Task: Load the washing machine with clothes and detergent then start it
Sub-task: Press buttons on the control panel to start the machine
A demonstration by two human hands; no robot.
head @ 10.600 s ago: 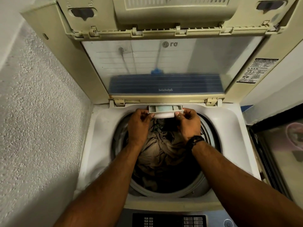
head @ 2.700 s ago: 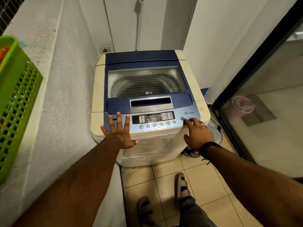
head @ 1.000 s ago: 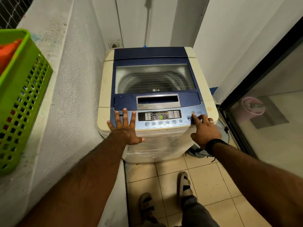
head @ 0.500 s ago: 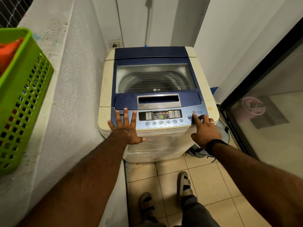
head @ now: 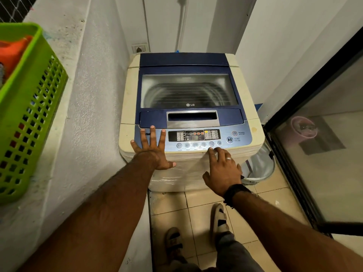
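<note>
A rough white plastered wall [head: 88, 107] runs along nine o'clock, with a green perforated basket [head: 29, 107] on its ledge. At twelve o'clock sits a wall socket [head: 139, 48] beside a vertical pipe [head: 181, 24]. Beige floor tiles [head: 198, 205] cover six o'clock, and a black-framed glass door [head: 322, 154] stands at three o'clock.

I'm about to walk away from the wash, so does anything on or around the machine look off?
Little stands out. The lid is shut flat and the display is lit. The machine's cream casing looks yellowed, with a small stain at the front right corner. No spill shows on the floor tiles.
</note>
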